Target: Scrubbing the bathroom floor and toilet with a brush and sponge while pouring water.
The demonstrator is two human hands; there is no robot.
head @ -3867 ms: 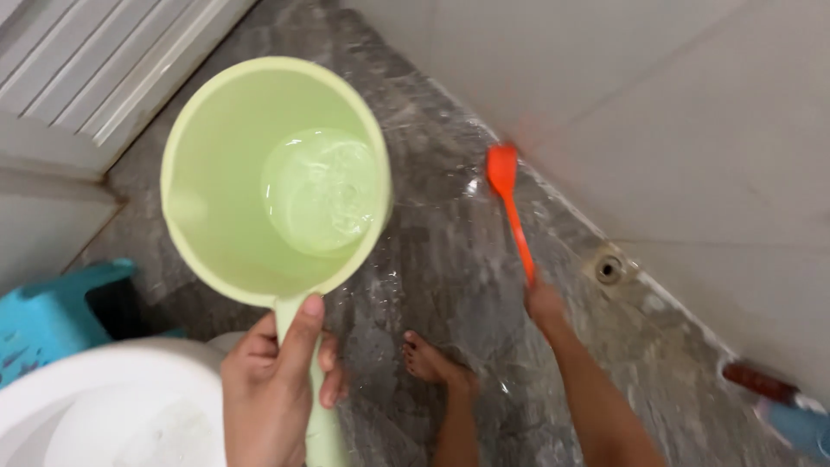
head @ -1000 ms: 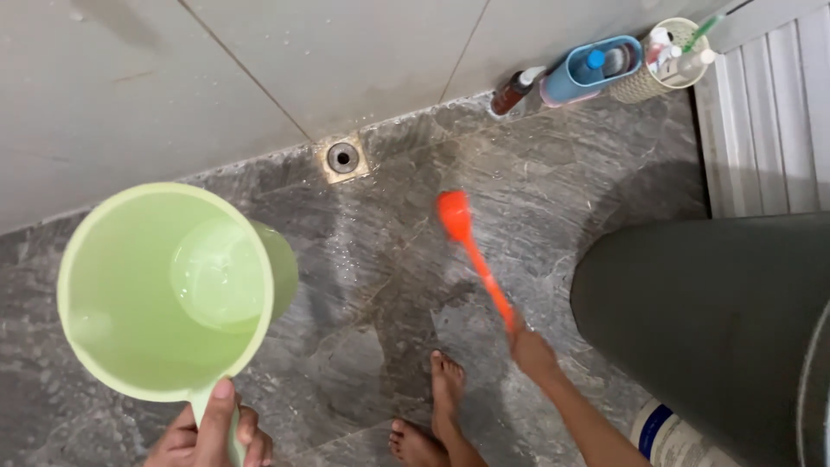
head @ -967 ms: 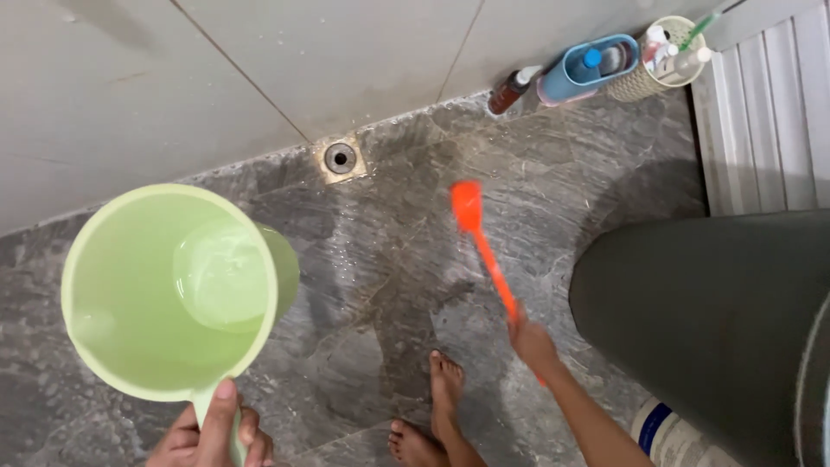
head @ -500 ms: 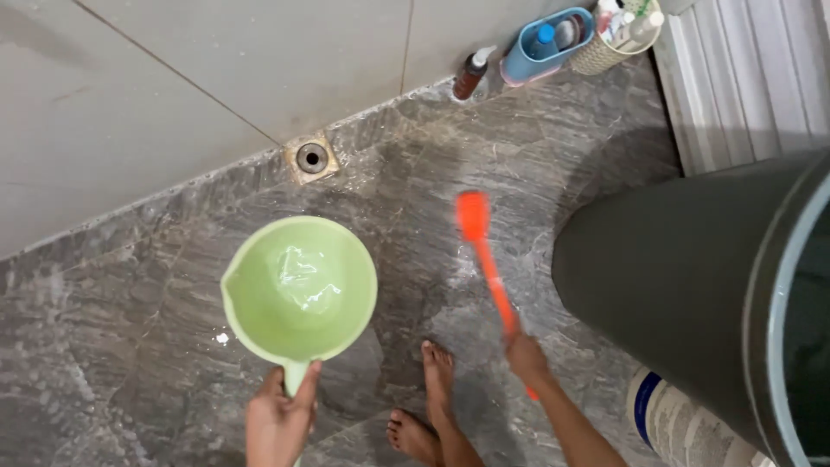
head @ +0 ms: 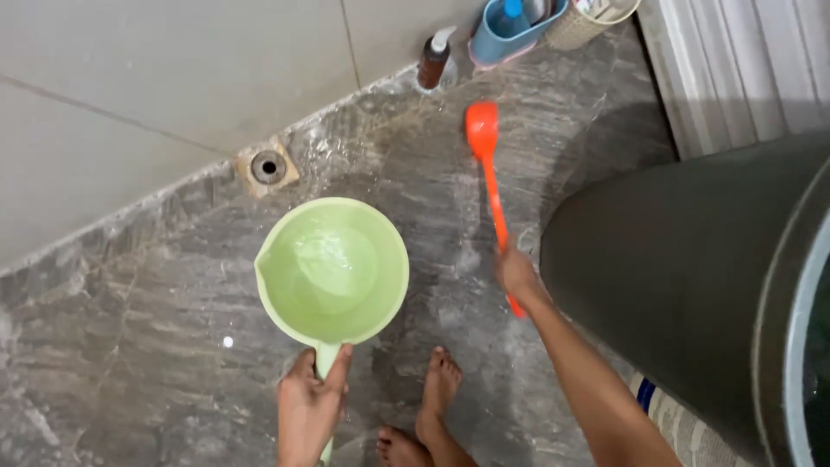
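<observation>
Left hand [head: 309, 415] is gripping the green jug [head: 332, 270] handle; right hand [head: 517, 275] is gripping the orange brush [head: 487, 166].
Brush head is resting on wet floor [head: 156, 329] ahead of the right hand, near a drain [head: 267, 166].

pale green mug [head: 333, 270] in my left hand [head: 309, 408]; bright orange brush [head: 488, 177] in my right hand [head: 516, 274]; floor [head: 130, 303] grey, marbled, streaked; wall tiles [head: 156, 78] plain beige; barrel [head: 692, 285] dark grey; caddy [head: 510, 33] blue; bottle [head: 432, 60] brown.
</observation>
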